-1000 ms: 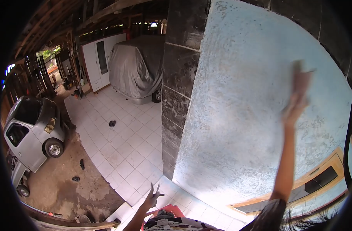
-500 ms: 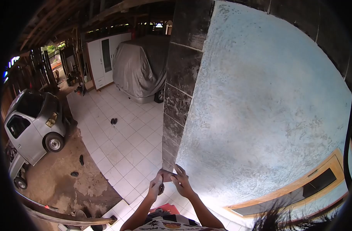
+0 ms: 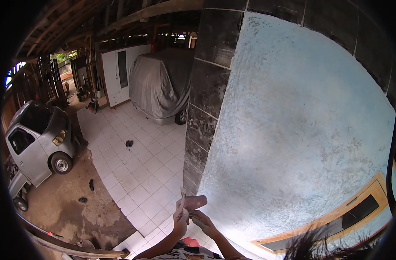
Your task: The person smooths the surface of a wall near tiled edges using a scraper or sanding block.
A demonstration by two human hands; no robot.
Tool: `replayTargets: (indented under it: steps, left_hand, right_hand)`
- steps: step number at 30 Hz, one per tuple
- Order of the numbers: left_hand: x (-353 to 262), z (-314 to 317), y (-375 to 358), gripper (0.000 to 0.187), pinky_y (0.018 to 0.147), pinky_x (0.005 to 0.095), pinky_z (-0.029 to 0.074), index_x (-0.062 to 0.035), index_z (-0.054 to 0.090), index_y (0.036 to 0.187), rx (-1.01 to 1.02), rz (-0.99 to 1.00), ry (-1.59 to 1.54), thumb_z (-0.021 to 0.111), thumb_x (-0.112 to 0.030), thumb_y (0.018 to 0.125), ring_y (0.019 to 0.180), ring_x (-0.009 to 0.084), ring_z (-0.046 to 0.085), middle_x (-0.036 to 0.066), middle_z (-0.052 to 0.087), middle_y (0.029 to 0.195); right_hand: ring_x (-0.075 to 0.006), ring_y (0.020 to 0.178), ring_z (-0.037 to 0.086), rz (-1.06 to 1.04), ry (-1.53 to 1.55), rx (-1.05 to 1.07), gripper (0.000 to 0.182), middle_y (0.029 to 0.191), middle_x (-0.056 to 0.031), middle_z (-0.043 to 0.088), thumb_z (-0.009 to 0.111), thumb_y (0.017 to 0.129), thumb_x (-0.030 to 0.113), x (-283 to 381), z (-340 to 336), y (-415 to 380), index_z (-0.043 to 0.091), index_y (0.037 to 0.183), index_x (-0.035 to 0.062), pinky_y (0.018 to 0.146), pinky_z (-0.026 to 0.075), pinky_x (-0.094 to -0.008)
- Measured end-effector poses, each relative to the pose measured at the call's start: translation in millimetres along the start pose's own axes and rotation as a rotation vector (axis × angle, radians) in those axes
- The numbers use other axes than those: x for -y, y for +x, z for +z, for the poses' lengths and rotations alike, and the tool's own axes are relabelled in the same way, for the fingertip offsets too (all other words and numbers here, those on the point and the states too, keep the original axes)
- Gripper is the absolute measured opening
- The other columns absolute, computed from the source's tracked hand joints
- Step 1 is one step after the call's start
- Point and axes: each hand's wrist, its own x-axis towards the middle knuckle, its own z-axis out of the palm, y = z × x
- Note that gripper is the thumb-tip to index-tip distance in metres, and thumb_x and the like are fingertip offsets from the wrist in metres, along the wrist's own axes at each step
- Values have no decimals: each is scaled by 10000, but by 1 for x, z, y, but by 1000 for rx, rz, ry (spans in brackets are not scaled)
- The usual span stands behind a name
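Note:
Low in the middle of the view, my left hand (image 3: 179,220) is closed around the end of a curled reddish-brown sheet (image 3: 195,202) that looks like sandpaper. The sheet points right, toward the corner of the rough light-blue wall (image 3: 284,130). Just below it is my right hand (image 3: 203,220), its fingers stretched out toward my left hand. Whether the right fingertips touch the left hand or the sheet is hard to make out.
A dark tiled pillar (image 3: 205,104) edges the wall. A wood-framed window (image 3: 349,212) is set low on the right. White floor tiles (image 3: 139,182) lie left, with a covered car (image 3: 159,82), a cabinet (image 3: 117,73), a silver vehicle (image 3: 42,138) and dark sandals (image 3: 129,143) beyond.
The brown sheet has swung out to the right and shows more of its length. My right hand has come off it and moved lower. The view has shifted slightly.

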Motion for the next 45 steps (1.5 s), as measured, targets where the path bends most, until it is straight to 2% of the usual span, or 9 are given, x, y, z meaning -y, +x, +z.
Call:
replayTargets:
  steps: [2,3,5,12,19,24,30,34,45]
  left_hand:
    - [-4,7,4,485,693,271,443,-88,382,1521,3,-67,79,446,-159,1045,728,136,510,71,524,1167]
    - [-4,10,8,476,845,317,410,-73,425,1493,47,91,269,468,-143,1024,918,187,496,97,470,1276]
    - [-4,18,15,489,1132,409,209,-50,512,1433,102,351,474,533,-88,946,1300,314,330,162,392,1454]
    - [-18,18,52,511,1141,407,219,-45,533,1416,217,298,515,522,-31,905,1375,321,317,194,314,1556]
    - [-133,75,205,483,1127,394,302,5,389,1493,-222,899,381,424,-79,1018,1369,333,411,215,351,1521]
    - [-237,182,328,600,1124,418,326,3,365,1501,-364,1424,429,518,67,925,1359,398,402,245,349,1514]
    - [-259,314,404,729,1133,555,259,-147,232,1580,-425,1299,612,546,-82,925,1445,370,272,141,206,1625]
    - [-247,327,400,596,1143,630,189,-137,294,1562,-481,1205,661,445,-141,986,1490,369,195,153,209,1626]
    - [-243,322,404,568,1138,622,179,-98,291,1557,-436,1240,676,420,-146,1006,1492,379,185,176,198,1623]
  right_hand:
    - [-202,1242,546,36,217,44,393,1283,-114,580,552,1019,117,22,9,7,456,1375,-19,1020,449,-344]
    - [-151,1017,588,-10,105,19,391,1167,-78,608,556,1017,109,24,10,9,466,1371,-27,910,482,-313]
    - [-154,982,603,-25,45,-58,385,1131,-79,624,558,1009,85,8,7,17,469,1366,-30,884,494,-306]
    - [-199,1008,660,-93,5,-199,261,1151,-145,651,570,980,8,21,-4,24,503,1227,-44,878,538,-318]
    - [-202,865,686,-17,-338,-535,239,1014,-136,651,613,949,17,8,-60,13,500,1159,-2,701,582,-318]
    - [-172,680,660,-339,-694,-790,207,895,-108,593,597,966,49,165,-104,38,442,1095,1,558,554,-291]
    - [-235,599,555,-755,-1249,-993,334,841,-169,565,501,969,-29,371,-104,65,402,1287,-35,545,438,-320]
    - [-313,636,630,-873,-1629,-1095,480,1038,-229,600,489,953,-49,431,-122,82,360,1413,-12,576,514,-364]
    - [-276,566,638,-639,-2166,-1154,743,1538,-206,354,560,781,-91,486,-140,158,365,1485,48,485,532,-354]
